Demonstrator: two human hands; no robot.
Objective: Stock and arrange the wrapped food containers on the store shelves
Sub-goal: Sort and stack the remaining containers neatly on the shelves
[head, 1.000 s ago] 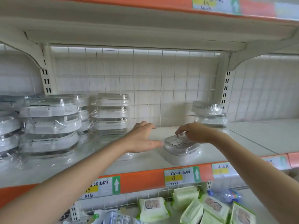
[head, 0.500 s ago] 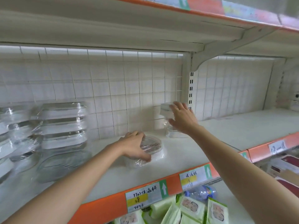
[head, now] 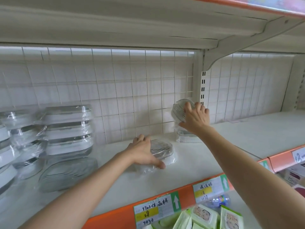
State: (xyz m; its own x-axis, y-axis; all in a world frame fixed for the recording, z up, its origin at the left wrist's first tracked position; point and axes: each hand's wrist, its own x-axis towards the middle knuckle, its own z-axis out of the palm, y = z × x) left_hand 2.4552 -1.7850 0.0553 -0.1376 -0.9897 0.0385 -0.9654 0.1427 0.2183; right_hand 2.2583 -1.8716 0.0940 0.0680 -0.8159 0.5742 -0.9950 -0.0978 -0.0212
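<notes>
Far left on the white shelf (head: 206, 164), stacks of wrapped containers (head: 67, 128) stand against the wire grid back panel (head: 115, 90). Right of them the left hand (head: 143, 152) lies over a low wrapped container (head: 162, 148) sitting flat on the shelf, fingers and thumb curled round its near edge. Further right, the right hand (head: 194, 118) grasps a ribbed clear container (head: 179, 109), tipped on its side and lifted above another wrapped container (head: 185, 138) by the upright post. Price labels (head: 155, 210) line the orange shelf edge below
</notes>
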